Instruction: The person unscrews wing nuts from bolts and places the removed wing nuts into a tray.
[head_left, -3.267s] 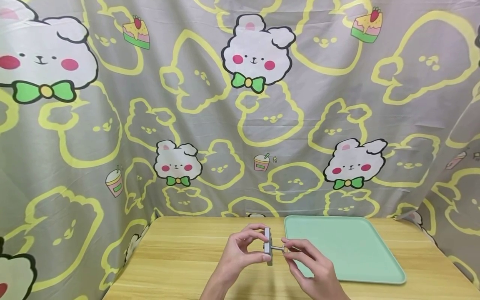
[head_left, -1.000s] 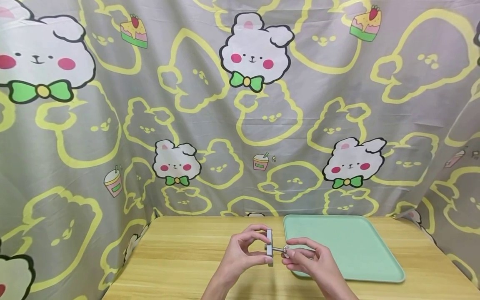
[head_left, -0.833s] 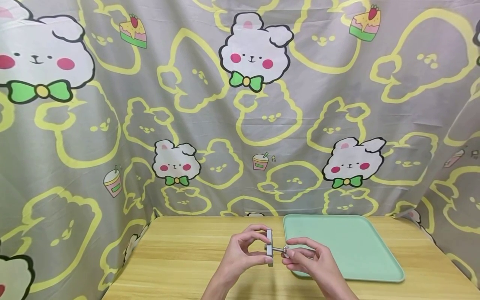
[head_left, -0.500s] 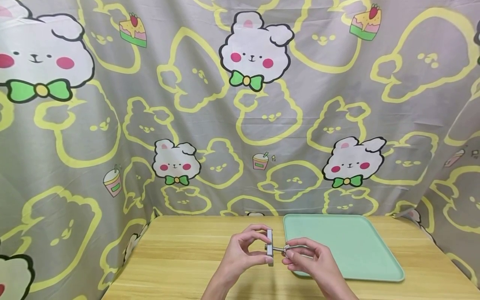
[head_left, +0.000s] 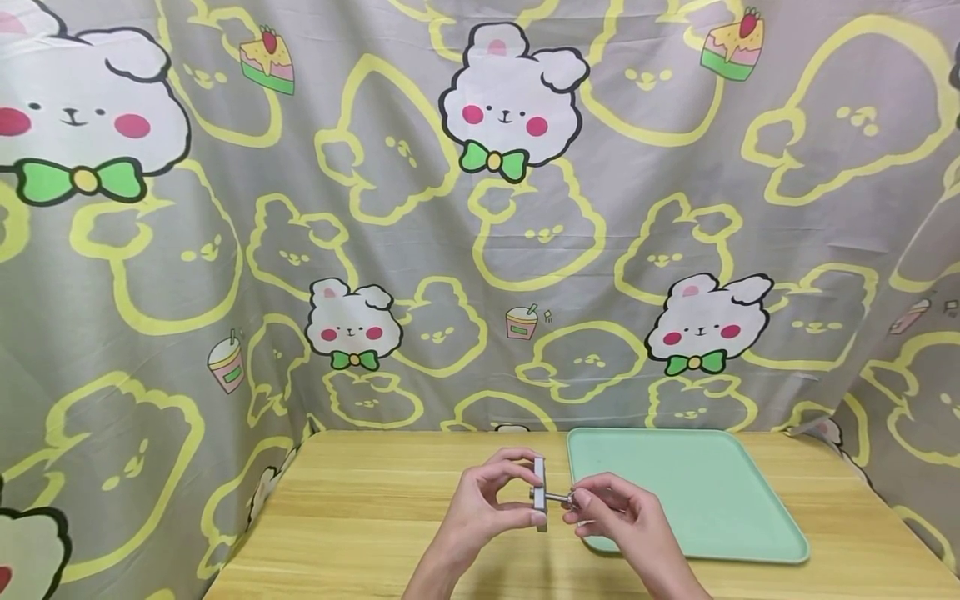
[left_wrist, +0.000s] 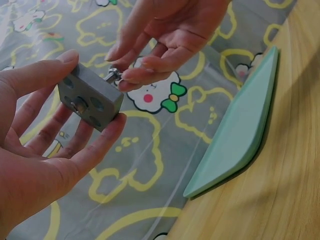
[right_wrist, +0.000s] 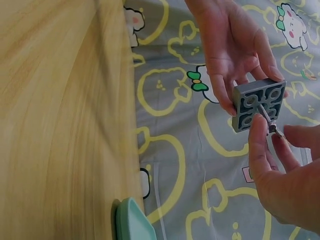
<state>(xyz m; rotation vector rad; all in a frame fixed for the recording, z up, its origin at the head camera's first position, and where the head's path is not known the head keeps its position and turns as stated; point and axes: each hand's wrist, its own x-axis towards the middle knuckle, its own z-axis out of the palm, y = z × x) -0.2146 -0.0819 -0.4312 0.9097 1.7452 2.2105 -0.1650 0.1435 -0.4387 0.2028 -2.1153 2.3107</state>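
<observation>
My left hand [head_left: 480, 504] holds a grey square block [head_left: 540, 495] upright by its edges, thumb below and fingers above. A metal bolt [head_left: 556, 498] passes through the block's middle and points right. The left wrist view shows the block's flat face [left_wrist: 90, 99] with round holes and the bolt's head in the centre. Ribs and rings cover the other face [right_wrist: 256, 105] in the right wrist view. On the bolt's free end sits a small metal nut [left_wrist: 114, 75], its exact shape unclear. My right hand [head_left: 633, 518] has thumb and fingertips around this nut, partly hiding it.
A pale green tray [head_left: 697, 500] lies on the wooden table [head_left: 360, 500], behind and right of the hands. A grey curtain [head_left: 420, 267] with cartoon bears hangs behind the table and along both sides. The hands are above the table's front part.
The right hand's thumb and fingers have shifted around the nut several times, most recently with the thumb moving up over it. The left hand and block have stayed nearly still.
</observation>
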